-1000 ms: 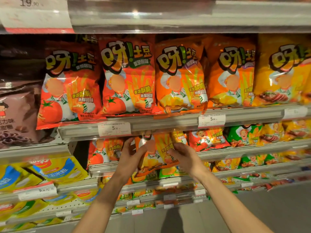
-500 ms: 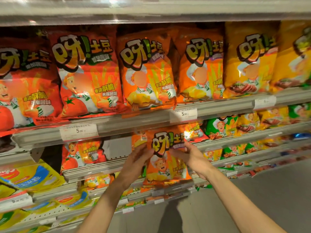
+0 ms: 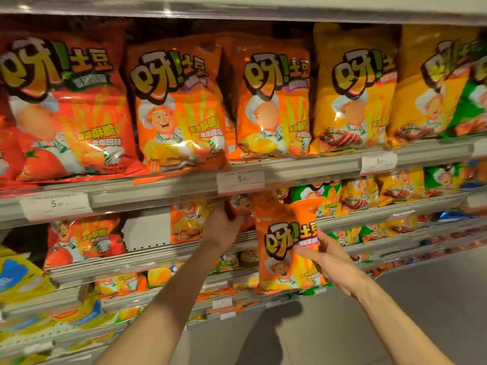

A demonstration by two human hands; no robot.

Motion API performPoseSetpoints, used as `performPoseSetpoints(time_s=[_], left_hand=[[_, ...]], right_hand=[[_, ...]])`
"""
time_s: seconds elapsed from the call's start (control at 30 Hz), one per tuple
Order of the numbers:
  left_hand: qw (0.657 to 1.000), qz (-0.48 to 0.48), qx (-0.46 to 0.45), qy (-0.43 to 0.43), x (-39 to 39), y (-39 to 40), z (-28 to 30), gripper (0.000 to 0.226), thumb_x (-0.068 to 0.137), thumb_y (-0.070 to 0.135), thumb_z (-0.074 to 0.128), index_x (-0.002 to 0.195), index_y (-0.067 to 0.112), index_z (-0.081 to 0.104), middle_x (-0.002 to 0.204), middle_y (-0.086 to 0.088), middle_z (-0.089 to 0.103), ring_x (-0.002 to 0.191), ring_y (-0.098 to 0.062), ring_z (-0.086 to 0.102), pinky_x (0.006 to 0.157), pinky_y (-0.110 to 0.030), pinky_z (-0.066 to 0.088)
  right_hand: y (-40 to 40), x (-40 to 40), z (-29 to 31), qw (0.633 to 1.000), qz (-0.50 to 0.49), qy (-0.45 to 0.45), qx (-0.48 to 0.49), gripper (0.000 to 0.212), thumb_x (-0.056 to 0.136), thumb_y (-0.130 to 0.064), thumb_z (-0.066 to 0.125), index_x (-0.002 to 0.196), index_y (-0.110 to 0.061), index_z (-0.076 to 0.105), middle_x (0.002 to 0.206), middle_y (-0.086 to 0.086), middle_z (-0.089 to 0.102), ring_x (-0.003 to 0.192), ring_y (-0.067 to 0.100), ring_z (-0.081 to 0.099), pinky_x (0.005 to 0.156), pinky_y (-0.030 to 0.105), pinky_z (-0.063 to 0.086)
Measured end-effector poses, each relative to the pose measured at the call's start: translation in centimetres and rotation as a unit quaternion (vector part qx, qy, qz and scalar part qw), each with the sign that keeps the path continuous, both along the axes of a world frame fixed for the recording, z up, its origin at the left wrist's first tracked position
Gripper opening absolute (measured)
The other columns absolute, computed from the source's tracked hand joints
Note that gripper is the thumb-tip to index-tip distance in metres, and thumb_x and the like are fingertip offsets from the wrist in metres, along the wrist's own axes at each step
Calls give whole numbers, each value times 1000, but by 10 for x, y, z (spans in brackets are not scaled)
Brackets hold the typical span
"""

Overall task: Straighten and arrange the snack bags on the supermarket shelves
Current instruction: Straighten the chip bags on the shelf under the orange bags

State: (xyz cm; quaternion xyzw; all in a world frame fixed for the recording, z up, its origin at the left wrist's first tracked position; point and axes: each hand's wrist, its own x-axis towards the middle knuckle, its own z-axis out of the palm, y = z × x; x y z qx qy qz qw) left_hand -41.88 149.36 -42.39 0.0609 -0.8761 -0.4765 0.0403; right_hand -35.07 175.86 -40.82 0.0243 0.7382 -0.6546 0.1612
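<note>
Top shelf (image 3: pixel 303 168): upright row of large bags, 1 red bag (image 3: pixel 68 111), 2 orange bags (image 3: pixel 179 109), 2 yellow bags (image 3: pixel 353 96); price tags (image 3: pixel 241 181) on its front rail.
Second shelf (image 3: pixel 147 255): smaller bags (image 3: pixel 84 239), red, orange, green, yellow.
Floor (image 3: pixel 421 312): grey.

Upright orange snack bag (image 3: pixel 287 248) off shelf

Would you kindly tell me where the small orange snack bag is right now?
In the head view, the small orange snack bag is right of centre, held off the shelf in the right hand, just below the middle price tag.
</note>
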Motion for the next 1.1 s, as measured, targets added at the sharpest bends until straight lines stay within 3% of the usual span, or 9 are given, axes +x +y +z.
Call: performPoseSetpoints(time_s=[0.1, 0.27, 0.47, 0.57, 0.67, 0.73, 0.83, 0.97, 1.1], left_hand=[[1000, 27, 2, -10, -8, 11, -2, 54, 87, 47, 75, 131, 19, 59, 115, -3, 73, 106, -27, 68, 88, -41, 56], [996, 70, 32, 39, -8, 17, -1, 45, 83, 51, 78, 112, 18, 71, 96, 1, 74, 89, -20, 70, 76, -35, 56], [992, 68, 77, 79, -1, 16, 8, 33, 82, 52, 80, 88, 23, 67, 77, 0, 71, 71, -9, 67, 65, -30, 53], [991, 74, 74, 86, 3, 15, 11, 26, 82, 52, 80, 80, 35, 60, 75, 5, 70, 70, -3, 66, 61, -24, 51], [984, 81, 127, 96, 4, 12, 12, 20, 83, 48, 79, 91, 40, 62, 89, 8, 73, 85, -9, 70, 72, -27, 55], [978, 82, 161, 104, 1, 11, 14, 29, 85, 50, 78, 107, 34, 67, 104, 7, 73, 100, -14, 68, 84, -30, 54], [976, 78, 179, 94, -2, 9, 17, 39, 87, 54, 74, 120, 38, 62, 113, 14, 68, 107, -9, 62, 91, -28, 48], [979, 76, 161, 96, 4, 1, 11, 34, 89, 51, 73, 119, 38, 62, 103, 22, 65, 103, -9, 62, 82, -17, 45], [978, 81, 169, 85, 16, -6, 5, 37, 89, 49, 74, 120, 36, 60, 108, 18, 66, 105, -11, 64, 87, -26, 52]], right_hand=[[10, 1, 1, 1000, 2, 4, 0, 33, 85, -23, 82, 113, -39, 74, 118, -5, 77, 112, 13, 71, 98, 36, 48], [16, 2, 7, 1000, 1, 12, 1, 39, 78, -36, 81, 115, -44, 72, 120, -10, 75, 113, 5, 68, 97, 34, 46], [14, 2, 9, 1000, 1, 15, -7, 50, 71, -54, 82, 119, -46, 71, 123, -18, 72, 117, -1, 63, 100, 32, 42], [12, 2, 9, 1000, -3, 16, -17, 50, 70, -56, 82, 118, -46, 72, 122, -17, 73, 116, -3, 63, 99, 30, 42], [10, 3, 10, 1000, -11, 17, -21, 43, 73, -53, 81, 115, -45, 73, 121, -16, 74, 113, -4, 65, 95, 25, 42], [10, 4, 11, 999, -19, 16, -20, 36, 78, -46, 81, 113, -44, 74, 119, -15, 75, 110, -4, 67, 87, 17, 47], [8, 6, 12, 999, -37, 18, -19, 32, 79, -41, 81, 110, -43, 76, 117, -14, 76, 105, -5, 68, 77, 10, 51], [7, 6, 8, 998, -59, 17, -19, 29, 87, -32, 77, 116, -36, 75, 119, -10, 75, 111, 5, 69, 85, 19, 49], [6, 6, 4, 996, -79, 8, -30, 28, 90, -27, 75, 118, -29, 74, 122, 1, 74, 118, 21, 68, 101, 41, 52]])
